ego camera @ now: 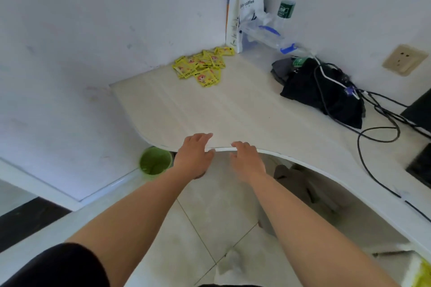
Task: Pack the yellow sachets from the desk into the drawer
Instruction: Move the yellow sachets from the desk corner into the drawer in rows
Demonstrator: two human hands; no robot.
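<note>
Yellow sachets [203, 66], red-printed, lie heaped far back on the desk [210, 112]; left hand [194, 154] and right hand [247, 161] rest relaxed, empty, at its edge.

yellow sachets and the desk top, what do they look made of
Yellow sachets: likely thin plastic or foil film, slightly glossy, printed, lying flat and limp. Desk top: seems laminated board, matt, with pale streaked wood-grain print and a white edge band.
</note>
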